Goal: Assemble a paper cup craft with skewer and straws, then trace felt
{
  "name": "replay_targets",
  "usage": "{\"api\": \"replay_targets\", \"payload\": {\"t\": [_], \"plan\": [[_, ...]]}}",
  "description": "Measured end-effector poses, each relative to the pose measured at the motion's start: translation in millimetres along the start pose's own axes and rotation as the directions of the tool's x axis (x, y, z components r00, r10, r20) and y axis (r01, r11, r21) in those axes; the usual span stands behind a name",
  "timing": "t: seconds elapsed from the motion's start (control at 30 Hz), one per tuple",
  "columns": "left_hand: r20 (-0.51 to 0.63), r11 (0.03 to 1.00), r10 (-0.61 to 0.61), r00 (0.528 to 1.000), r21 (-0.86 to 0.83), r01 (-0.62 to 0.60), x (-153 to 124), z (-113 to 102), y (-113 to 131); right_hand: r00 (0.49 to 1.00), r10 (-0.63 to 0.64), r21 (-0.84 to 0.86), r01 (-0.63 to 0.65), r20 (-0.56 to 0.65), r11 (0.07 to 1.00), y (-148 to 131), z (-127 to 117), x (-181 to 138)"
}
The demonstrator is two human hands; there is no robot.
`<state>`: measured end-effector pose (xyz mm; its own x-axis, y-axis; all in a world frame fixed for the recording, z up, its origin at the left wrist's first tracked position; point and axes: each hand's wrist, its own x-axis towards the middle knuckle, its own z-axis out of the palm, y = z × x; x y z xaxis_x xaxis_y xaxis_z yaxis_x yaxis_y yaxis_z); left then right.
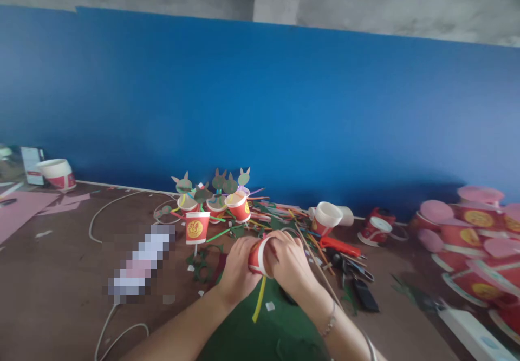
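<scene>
The left hand [238, 271] and right hand [290, 263] clasp a red-and-white paper cup [257, 257] between them; light, crushable, likely best held gently by its sides.

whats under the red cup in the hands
A yellow strip hangs below the red cup, over a green sheet on the table. The left hand and right hand wrap the cup, so where the strip joins it is hidden.

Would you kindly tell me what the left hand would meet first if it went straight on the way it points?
The red cup, which the left hand grips. Past it, probably the cluster of decorated cups, though depth is unclear.
</scene>
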<state>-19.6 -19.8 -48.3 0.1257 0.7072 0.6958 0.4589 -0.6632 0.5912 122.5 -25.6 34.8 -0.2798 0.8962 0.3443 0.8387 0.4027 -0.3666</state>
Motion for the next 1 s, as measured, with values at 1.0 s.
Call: {"api": "replay_targets", "payload": {"t": [1.0], "plan": [[0.141, 0.778, -0.382, 0.913, -0.484, 0.400, 4, -6, 18, 0.858, 0.514, 0.911, -0.217, 0.006, 0.352, 12, 4, 10]]}}
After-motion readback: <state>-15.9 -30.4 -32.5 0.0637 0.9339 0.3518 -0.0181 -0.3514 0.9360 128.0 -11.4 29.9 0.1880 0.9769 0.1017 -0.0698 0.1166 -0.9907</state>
